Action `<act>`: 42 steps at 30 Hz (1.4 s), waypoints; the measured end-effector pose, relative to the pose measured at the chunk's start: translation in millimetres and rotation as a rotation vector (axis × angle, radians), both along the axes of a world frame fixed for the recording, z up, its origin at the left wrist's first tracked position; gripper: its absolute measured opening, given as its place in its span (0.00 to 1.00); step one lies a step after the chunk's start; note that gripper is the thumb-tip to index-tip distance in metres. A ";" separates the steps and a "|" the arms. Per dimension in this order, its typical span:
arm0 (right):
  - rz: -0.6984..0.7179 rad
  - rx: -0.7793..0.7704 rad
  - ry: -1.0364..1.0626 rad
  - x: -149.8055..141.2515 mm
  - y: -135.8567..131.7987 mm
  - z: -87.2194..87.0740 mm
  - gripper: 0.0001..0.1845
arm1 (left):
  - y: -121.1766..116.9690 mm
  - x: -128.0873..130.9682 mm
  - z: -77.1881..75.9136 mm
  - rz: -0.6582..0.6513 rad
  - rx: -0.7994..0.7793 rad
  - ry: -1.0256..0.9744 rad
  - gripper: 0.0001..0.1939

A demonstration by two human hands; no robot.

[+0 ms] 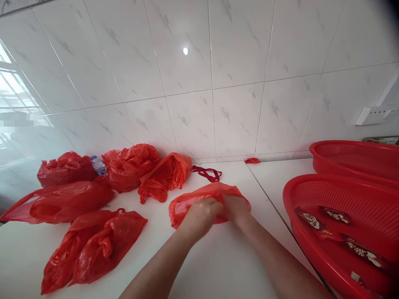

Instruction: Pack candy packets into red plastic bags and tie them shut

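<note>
Both my hands grip a red plastic bag [204, 193] lying on the white counter [218, 265] in the middle of the view. My left hand [199, 216] is closed on the bag's near edge, fingers curled into the plastic. My right hand [235, 209] is closed on the same bag right beside it, the two hands touching. What the bag holds is hidden.
Several more red plastic bags [93, 245] lie at left, up to the tiled wall [193, 83], with a small water bottle [98, 165] among them. A red cord [207, 173] lies behind. At right stand two red mesh baskets [349, 195], the near one holding dark snack packets [336, 216]. A wall socket [372, 115] is above.
</note>
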State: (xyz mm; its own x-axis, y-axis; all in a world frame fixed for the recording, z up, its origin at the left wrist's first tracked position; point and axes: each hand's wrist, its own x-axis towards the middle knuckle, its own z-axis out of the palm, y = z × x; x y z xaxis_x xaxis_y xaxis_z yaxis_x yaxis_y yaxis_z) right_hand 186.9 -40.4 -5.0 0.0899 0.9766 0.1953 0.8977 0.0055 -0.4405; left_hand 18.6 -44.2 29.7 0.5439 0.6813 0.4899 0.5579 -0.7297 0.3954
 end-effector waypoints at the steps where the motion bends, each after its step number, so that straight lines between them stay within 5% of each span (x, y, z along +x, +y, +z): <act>1: 0.020 -0.019 -0.005 1.7 -5.5 1.9 0.10 | 9.9 0.9 -0.1 0.059 0.004 0.102 0.08; 4: 0.075 -0.113 -0.070 9.2 -27.9 11.2 0.41 | 39.1 -8.3 2.7 0.170 0.020 0.262 0.24; 6: 0.099 -0.204 -0.129 12.7 -45.0 21.9 0.48 | 47.9 -16.0 3.8 0.191 0.015 0.317 0.34; 9: 0.088 -0.251 -0.142 10.2 -64.5 42.5 0.28 | 42.3 -17.8 1.7 0.161 0.021 0.395 0.41; 11: 0.050 -0.167 -0.131 4.2 -68.3 53.5 0.09 | 33.0 -12.9 -1.0 0.101 0.020 0.435 0.42; 12: 0.032 -0.106 -0.121 1.0 -67.0 56.5 0.07 | 28.7 -9.8 -2.6 0.060 0.004 0.447 0.42; 16: 0.152 0.035 -0.006 -0.9 -46.4 46.2 0.11 | 20.6 -4.9 -9.6 -0.102 -0.127 0.420 0.41; 20: 0.136 -0.291 -0.013 20.6 -23.0 20.3 0.48 | 23.0 -18.7 -11.9 -0.126 -0.249 0.381 0.31; 22: 0.103 -0.445 0.005 32.0 -17.3 12.6 0.54 | 24.1 -27.9 -10.2 -0.112 -0.300 0.389 0.26; 26: 0.117 -0.485 0.062 40.1 -17.0 9.3 0.54 | 22.4 -36.7 -10.8 -0.066 -0.269 0.308 0.27; 31: 0.129 -0.440 0.086 37.1 -18.8 5.5 0.54 | 20.4 -39.7 -29.9 0.331 0.003 -0.121 0.22; 35: 0.107 -0.436 0.097 39.1 -17.9 -0.9 0.52 | 23.0 -48.9 -40.4 0.460 -0.333 -0.145 0.33; 38: 0.102 -0.365 0.076 36.4 -18.7 -2.9 0.42 | 24.1 -51.3 -40.3 0.394 -0.568 -0.243 0.30; 42: 0.015 -0.069 -0.071 20.7 -21.0 -1.6 0.33 | 23.2 -44.8 -41.1 0.278 -0.675 -0.532 0.24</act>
